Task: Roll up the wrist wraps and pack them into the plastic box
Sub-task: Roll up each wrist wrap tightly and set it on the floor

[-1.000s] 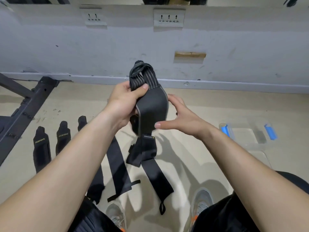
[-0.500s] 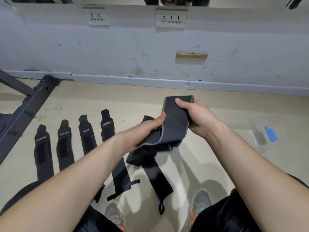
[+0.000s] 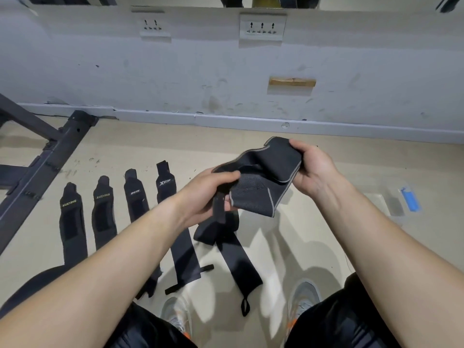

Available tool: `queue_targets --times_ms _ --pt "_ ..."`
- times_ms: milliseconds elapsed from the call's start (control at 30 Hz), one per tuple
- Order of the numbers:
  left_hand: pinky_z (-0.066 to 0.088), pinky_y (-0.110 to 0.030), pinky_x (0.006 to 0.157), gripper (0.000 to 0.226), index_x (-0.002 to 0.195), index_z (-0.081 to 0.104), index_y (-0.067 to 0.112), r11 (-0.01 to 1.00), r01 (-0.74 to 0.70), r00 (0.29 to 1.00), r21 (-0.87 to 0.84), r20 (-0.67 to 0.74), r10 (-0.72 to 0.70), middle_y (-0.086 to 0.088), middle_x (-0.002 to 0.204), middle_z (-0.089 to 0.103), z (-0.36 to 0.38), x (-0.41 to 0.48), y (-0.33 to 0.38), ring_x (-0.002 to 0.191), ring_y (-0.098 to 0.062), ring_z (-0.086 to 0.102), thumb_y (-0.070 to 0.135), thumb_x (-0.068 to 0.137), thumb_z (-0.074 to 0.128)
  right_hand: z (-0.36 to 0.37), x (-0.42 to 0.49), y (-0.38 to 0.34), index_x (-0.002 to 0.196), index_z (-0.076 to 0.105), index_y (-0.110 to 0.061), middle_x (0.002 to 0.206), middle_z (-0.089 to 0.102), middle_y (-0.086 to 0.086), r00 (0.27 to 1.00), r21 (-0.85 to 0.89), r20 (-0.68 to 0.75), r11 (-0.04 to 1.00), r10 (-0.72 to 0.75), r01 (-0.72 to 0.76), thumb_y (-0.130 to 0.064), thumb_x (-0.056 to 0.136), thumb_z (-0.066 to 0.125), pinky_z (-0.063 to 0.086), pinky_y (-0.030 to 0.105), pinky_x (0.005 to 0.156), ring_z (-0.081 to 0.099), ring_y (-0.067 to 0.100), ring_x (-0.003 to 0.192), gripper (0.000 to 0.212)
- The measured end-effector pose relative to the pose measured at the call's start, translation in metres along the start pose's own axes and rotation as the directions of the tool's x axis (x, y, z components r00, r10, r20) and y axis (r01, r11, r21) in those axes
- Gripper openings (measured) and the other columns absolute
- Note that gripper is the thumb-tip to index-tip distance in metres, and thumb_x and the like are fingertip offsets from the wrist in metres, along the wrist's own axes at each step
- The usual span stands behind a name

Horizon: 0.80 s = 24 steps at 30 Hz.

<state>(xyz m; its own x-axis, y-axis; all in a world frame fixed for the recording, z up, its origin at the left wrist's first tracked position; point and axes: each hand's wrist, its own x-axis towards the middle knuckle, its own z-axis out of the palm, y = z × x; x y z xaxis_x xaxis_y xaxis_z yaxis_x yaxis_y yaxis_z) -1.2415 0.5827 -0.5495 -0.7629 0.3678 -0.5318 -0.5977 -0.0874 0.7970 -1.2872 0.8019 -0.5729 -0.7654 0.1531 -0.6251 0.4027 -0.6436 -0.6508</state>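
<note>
Black stretch fabric with grey edging, gripped by both hands. Left hand (image 3: 206, 197): thumb pressed on top of the held wrist wrap (image 3: 261, 179), fingers curled underneath, pinching its near-left end. A narrow black strap (image 3: 219, 207) hangs down across that palm. Right hand (image 3: 313, 169): fingers curled over the wrap's far-right end, gripping it. The wrap is loosely folded over on itself between the two hands, held in the air above the floor (image 3: 288, 247).

Directly below, a second wrap (image 3: 231, 244) lies on the beige floor, bunched at its far end, small loop (image 3: 244, 306) at the near end.

To its left, four more wraps lie flat in a row. The two leftmost (image 3: 71, 222) (image 3: 103, 209) carry yellow KUEYING lettering, the third (image 3: 135, 197) and fourth (image 3: 164, 183) have white logos. The left forearm partly covers the fourth.

Clear plastic box (image 3: 391, 204) with a blue latch (image 3: 410, 199) sits on the floor to the right, beyond the right forearm and well apart from the held wrap. It's blurred, so I can't tell what's in it.

Dark metal frame (image 3: 50, 159) is at far left. Grey shoes (image 3: 175, 315) (image 3: 305, 295) with orange trim are at the bottom edge. The grey wall behind has two socket plates (image 3: 155, 25) (image 3: 262, 26).
</note>
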Motion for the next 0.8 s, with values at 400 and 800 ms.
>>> queue_targets --times_ms 400,800 --pt "0.060 -0.044 0.093 0.021 0.099 0.077 0.009 0.993 0.102 0.983 0.062 -0.157 -0.091 -0.008 0.100 0.076 -0.019 -0.001 0.017 0.084 -0.023 0.074 0.026 0.098 0.065 0.008 0.000 0.003 0.130 0.055 0.005 0.098 0.069 0.021 0.992 -0.144 -0.085 0.986 -0.092 0.080 0.013 0.091 0.057 0.062 0.040 0.054 0.072 0.028 0.066 0.039" --pt "0.059 -0.035 0.066 0.010 0.103 0.063 0.015 0.980 0.094 0.912 0.174 -0.410 -0.015 -0.015 0.108 0.072 -0.030 0.014 0.003 0.082 -0.024 0.073 0.013 0.094 0.066 0.012 0.001 0.005 0.130 0.051 -0.001 0.119 0.068 0.024 0.994 0.087 -0.026 0.991 -0.102 0.104 0.013 0.095 0.054 0.064 0.052 0.073 0.073 0.039 0.099 0.038"
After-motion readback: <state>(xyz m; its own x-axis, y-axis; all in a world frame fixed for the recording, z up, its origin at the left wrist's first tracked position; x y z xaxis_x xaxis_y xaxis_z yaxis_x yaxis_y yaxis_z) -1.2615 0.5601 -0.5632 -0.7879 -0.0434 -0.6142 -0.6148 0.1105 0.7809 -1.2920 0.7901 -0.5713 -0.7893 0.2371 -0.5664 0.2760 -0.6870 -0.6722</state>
